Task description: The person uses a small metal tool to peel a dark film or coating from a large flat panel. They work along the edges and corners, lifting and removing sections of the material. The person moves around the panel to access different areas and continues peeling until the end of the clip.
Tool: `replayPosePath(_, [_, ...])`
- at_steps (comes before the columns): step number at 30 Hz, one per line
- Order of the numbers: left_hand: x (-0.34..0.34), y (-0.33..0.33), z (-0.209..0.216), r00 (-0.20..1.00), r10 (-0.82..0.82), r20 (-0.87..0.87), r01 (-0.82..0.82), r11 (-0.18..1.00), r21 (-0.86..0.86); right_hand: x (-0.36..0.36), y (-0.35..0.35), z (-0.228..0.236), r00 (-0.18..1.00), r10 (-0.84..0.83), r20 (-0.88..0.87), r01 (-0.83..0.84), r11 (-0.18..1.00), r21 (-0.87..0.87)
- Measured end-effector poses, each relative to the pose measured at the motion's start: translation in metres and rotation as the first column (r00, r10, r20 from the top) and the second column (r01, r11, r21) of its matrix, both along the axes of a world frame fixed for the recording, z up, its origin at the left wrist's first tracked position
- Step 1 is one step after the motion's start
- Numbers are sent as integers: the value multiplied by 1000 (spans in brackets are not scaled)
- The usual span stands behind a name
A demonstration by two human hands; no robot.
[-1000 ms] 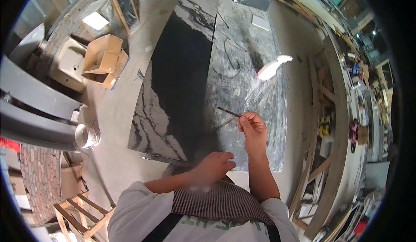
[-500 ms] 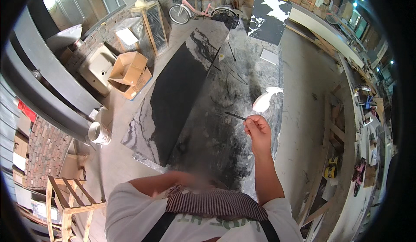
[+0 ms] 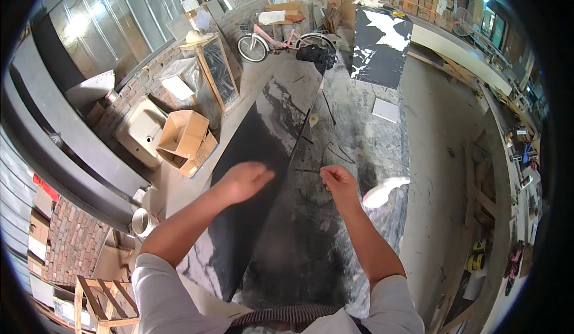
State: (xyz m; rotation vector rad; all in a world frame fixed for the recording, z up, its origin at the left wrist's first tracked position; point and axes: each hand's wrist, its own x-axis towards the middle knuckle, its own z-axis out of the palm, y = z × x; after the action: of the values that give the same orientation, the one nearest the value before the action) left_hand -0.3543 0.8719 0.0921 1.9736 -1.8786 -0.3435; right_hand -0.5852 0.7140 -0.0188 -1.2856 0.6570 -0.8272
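A: Landmark's the dark slab (image 3: 272, 148). Left to right, go.
B: Open cardboard box (image 3: 182, 135), left of the slab. Then the left hand (image 3: 244, 181), above the slab, blurred, fingers together; can't tell if it holds anything.
A: Changed?
B: Yes. Half a second ago it's down by the body; now it's out front.
A: Next?
B: Thin dark stick (image 3: 306, 171), just right of the slab's edge, pinched narrowly by the right hand (image 3: 339, 181).
A: Meaning?
B: Both hands are forward, apart; only the right visibly has the stick.
A: Last?
B: White bottle-like thing (image 3: 382, 193), farther right of the slab, untouched.
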Motion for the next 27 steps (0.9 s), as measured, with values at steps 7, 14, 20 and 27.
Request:
replayPosePath(7, [88,-171,-87,991,75,-113,-95,978,-183,111,-115,-58,976,-147,-160,155,987,35])
replayPosePath(14, [111,-288,-143,943,230,-239,-288,925,-246,173,-216,-86,963,-200,-181,228,962,152])
replayPosePath(20, [124,-336,-178,930,324,-175,-364,881,-304,206,-253,-102,967,-237,-91,250,949,193])
replayPosePath(27, [111,-355,-160,891,453,-24,-449,876,-176,219,-272,-112,952,-234,-195,249,967,53])
